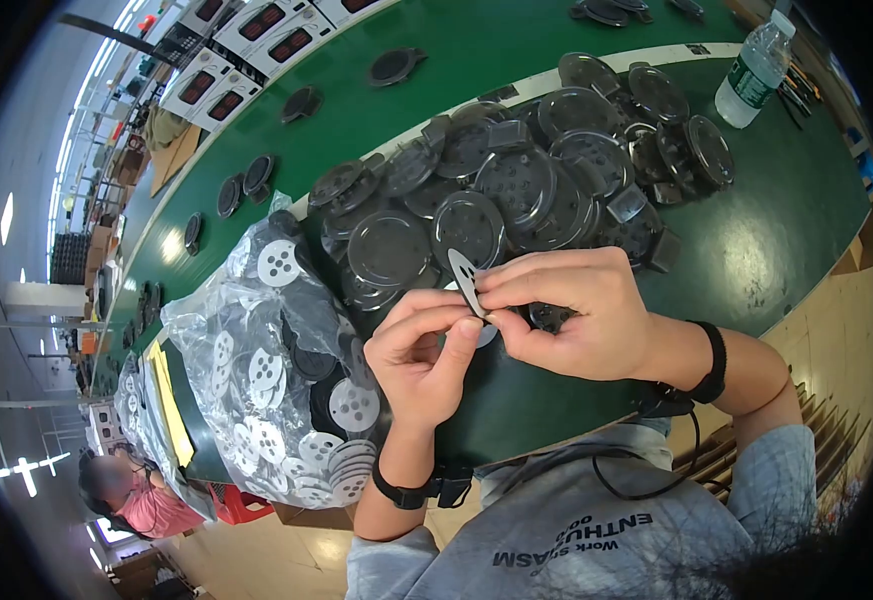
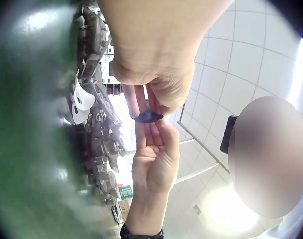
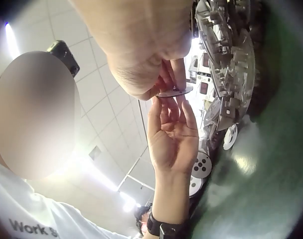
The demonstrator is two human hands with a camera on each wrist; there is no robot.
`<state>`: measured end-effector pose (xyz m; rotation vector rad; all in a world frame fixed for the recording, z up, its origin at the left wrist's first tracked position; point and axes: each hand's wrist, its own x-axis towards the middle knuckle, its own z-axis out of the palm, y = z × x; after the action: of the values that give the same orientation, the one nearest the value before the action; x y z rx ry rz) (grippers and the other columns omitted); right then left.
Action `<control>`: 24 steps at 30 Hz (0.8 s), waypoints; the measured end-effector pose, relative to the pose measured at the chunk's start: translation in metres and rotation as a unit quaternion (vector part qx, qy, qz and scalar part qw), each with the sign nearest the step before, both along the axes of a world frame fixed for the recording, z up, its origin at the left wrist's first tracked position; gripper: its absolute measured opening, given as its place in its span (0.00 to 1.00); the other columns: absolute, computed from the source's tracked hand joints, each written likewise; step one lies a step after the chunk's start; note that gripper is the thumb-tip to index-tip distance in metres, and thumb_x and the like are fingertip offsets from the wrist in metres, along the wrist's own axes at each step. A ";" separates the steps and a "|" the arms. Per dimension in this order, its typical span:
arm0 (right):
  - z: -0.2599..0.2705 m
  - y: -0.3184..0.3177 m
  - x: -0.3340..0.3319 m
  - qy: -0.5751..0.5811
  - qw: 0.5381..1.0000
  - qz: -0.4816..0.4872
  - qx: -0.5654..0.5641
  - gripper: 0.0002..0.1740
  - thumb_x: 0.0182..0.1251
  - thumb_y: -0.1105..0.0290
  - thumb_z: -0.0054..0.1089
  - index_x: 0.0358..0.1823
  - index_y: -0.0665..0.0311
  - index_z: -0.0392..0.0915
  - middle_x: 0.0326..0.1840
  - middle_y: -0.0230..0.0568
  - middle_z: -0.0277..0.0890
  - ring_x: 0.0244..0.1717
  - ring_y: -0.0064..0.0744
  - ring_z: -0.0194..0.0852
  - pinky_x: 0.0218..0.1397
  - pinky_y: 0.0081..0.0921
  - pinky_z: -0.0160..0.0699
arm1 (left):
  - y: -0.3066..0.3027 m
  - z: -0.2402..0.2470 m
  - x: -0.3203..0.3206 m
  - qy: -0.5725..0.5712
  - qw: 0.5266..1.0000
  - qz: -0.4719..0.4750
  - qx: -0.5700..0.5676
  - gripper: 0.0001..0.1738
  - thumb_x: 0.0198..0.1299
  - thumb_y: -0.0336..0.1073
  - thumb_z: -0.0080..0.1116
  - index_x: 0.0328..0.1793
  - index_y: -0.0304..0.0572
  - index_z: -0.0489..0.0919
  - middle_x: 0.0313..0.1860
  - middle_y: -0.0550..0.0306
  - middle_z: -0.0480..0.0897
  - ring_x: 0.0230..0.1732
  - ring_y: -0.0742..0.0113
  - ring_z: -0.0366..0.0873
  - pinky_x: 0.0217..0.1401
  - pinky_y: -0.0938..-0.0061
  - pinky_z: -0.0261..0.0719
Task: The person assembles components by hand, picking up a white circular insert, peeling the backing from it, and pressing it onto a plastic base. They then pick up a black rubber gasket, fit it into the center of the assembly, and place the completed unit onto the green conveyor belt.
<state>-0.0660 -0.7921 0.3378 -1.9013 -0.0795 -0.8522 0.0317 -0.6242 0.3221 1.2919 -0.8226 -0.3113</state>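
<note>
A thin round disc with holes, white on one face and dark on the other, is held on edge between both hands over the near part of the green table. My left hand pinches its lower edge between thumb and fingers. From the other side, my right hand pinches it too. In the left wrist view the dark face of the disc shows; in the right wrist view the pale face of the disc does. Below the hands, partly hidden by them, lies another white disc.
Clear-and-dark round plastic covers are heaped just beyond the hands. To the left, a clear plastic bag holds many white holed discs. A water bottle stands at the back right. Black round parts sit on the green strip behind.
</note>
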 end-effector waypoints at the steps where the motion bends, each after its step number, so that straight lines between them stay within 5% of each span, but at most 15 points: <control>1: 0.000 0.000 0.000 -0.001 1.000 0.000 0.000 0.08 0.52 0.76 0.71 0.36 0.66 0.87 0.39 0.44 0.88 0.35 0.38 0.89 0.38 0.26 0.88 | 0.000 0.000 0.000 -0.002 1.000 -0.001 -0.001 0.07 0.59 0.19 0.66 0.44 0.27 0.85 0.45 0.46 0.84 0.44 0.67 0.82 0.44 0.78 0.82; 8: 0.004 -0.002 -0.005 0.023 1.000 0.017 -0.006 0.11 0.51 0.81 0.71 0.38 0.67 0.87 0.43 0.48 0.88 0.44 0.40 0.90 0.47 0.29 0.90 | -0.001 0.002 -0.002 -0.042 0.999 0.023 0.019 0.08 0.57 0.19 0.68 0.43 0.29 0.87 0.43 0.48 0.85 0.42 0.67 0.83 0.42 0.79 0.80; 19: 0.000 0.003 -0.004 0.005 0.999 -0.014 -0.045 0.08 0.50 0.81 0.70 0.33 0.67 0.82 0.36 0.44 0.85 0.34 0.37 0.87 0.36 0.26 0.87 | -0.004 0.004 -0.006 -0.136 0.987 0.067 0.053 0.08 0.51 0.19 0.71 0.39 0.30 0.87 0.41 0.47 0.87 0.41 0.65 0.85 0.47 0.74 0.82; 24: -0.004 0.006 -0.004 0.016 0.999 -0.019 -0.041 0.09 0.49 0.81 0.67 0.31 0.65 0.77 0.30 0.39 0.79 0.28 0.36 0.81 0.30 0.27 0.81 | -0.004 -0.002 -0.006 -0.167 0.983 0.050 0.051 0.06 0.57 0.19 0.66 0.41 0.25 0.82 0.46 0.47 0.82 0.42 0.69 0.81 0.44 0.78 0.80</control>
<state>-0.0699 -0.7862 0.3342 -1.9982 -0.0591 -0.8554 0.0253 -0.6283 0.3200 1.4999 -1.0309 -0.0558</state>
